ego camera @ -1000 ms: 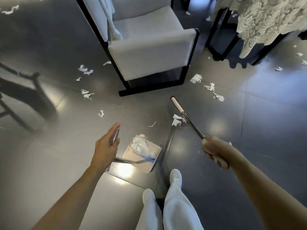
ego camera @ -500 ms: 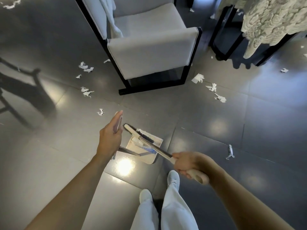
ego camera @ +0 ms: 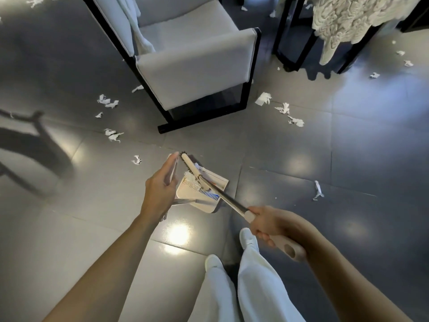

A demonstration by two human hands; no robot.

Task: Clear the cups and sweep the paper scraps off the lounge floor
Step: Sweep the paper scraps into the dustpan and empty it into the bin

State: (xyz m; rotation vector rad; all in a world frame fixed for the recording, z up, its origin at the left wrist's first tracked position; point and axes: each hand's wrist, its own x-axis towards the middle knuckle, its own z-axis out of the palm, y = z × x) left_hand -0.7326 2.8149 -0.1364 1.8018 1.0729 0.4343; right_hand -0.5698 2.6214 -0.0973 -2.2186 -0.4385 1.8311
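My left hand (ego camera: 162,184) grips the upright handle of a beige dustpan (ego camera: 210,194) that sits on the dark tiled floor in front of my feet. My right hand (ego camera: 270,225) grips the beige handle of a long broom (ego camera: 222,197). The broom head (ego camera: 191,167) lies over the pan's mouth, on white scraps inside it. White paper scraps lie loose on the floor: one scrap (ego camera: 137,159) left of the pan, a strip (ego camera: 318,193) to the right, a cluster (ego camera: 282,109) by the armchair's right side, more scraps (ego camera: 108,102) to its left.
A grey armchair (ego camera: 192,63) on a black frame stands just beyond the pan. At the upper right a black-legged table (ego camera: 294,43) carries a white lacy cloth (ego camera: 348,17). My white trouser legs and shoes (ego camera: 248,238) are below the pan.
The broom swung from the floor on the right leftward into the dustpan, carrying the scraps that lay by its head. My left hand stayed on the pan handle.
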